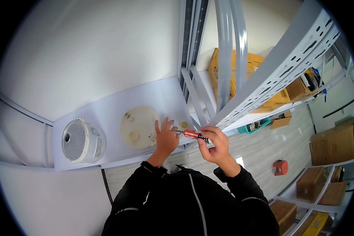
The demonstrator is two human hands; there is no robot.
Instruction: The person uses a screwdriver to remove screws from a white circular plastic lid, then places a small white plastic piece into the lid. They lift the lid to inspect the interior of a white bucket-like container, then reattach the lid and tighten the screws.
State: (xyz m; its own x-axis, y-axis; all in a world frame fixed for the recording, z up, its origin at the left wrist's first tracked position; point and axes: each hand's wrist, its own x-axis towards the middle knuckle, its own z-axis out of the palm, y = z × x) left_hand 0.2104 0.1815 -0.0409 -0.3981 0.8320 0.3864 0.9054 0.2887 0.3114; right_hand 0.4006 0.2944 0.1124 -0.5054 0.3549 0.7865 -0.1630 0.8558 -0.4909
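My right hand (215, 146) grips a screwdriver (193, 134) by its red and black handle, and the shaft points left toward my left hand (167, 138). The left hand lies at the right edge of a round cream-coloured disc (139, 118), fingers spread and stretched out. Its thumb side is close to the screwdriver's tip; whether they touch I cannot tell. On the disc are a small pale round piece (133, 136) and several dark marks. A small yellowish round piece (184, 124) rests on the white shelf (106, 106) just beyond the shaft.
Left on the shelf stands a white lidded bucket (82, 141). Perforated metal uprights (279, 67) rise at the right, beside curved clear tubes (224, 51). Yellow cartons (249, 59) sit behind them. A teal bin (253, 126), a red stool (280, 167) and brown boxes (334, 141) are further right.
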